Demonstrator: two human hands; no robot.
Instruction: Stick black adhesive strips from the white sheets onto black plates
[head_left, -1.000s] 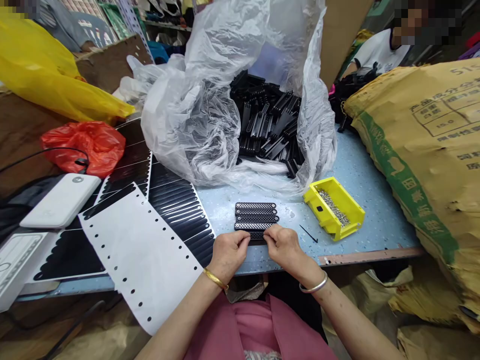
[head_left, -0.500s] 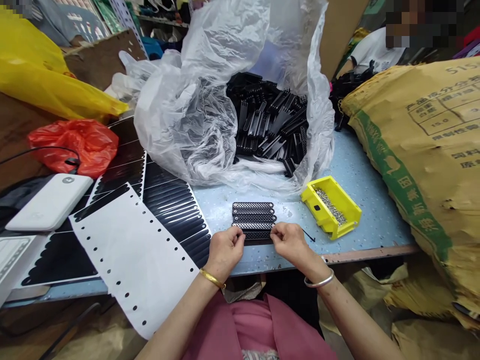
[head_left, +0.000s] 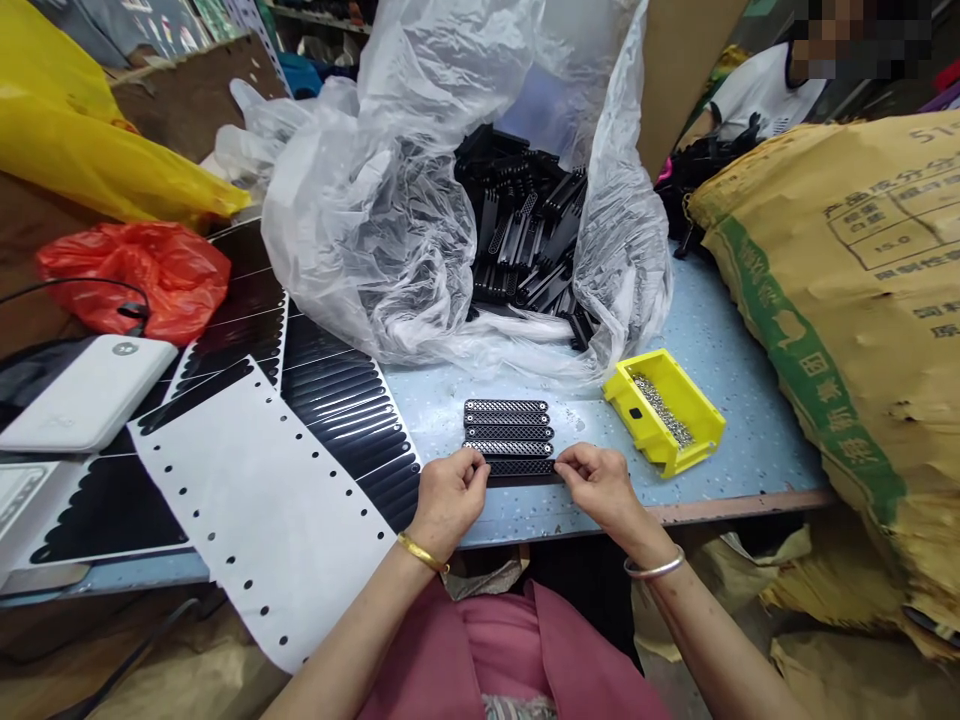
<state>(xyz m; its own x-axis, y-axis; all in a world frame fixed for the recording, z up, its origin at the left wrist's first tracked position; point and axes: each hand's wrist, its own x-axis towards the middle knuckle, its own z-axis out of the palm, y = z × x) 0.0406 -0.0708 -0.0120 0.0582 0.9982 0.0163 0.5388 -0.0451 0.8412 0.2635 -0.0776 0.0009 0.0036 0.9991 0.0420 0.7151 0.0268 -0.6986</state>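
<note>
Several black perforated plastic strips (head_left: 508,433) lie side by side on the blue table (head_left: 720,370). My left hand (head_left: 448,495) pinches the left end of the nearest strip (head_left: 523,467), fingers curled. At the strip's right end, my right hand (head_left: 600,483) pinches it in the same way. Behind the row, a clear plastic bag (head_left: 390,220) lies open with a heap of the same black parts (head_left: 525,240) inside. To the left lie sheets of black adhesive strips (head_left: 341,405) and their white backing paper (head_left: 247,500).
A yellow bin (head_left: 664,410) of small metal pieces stands right of the strips. A large yellow-brown sack (head_left: 862,320) fills the right side. A red bag (head_left: 135,275), a yellow bag (head_left: 82,140) and a white box (head_left: 86,390) are at the left. Another person (head_left: 757,90) works at the back.
My hands have drawn apart along the nearest strip toward its ends, leaving its middle uncovered. The view has shifted slightly.
</note>
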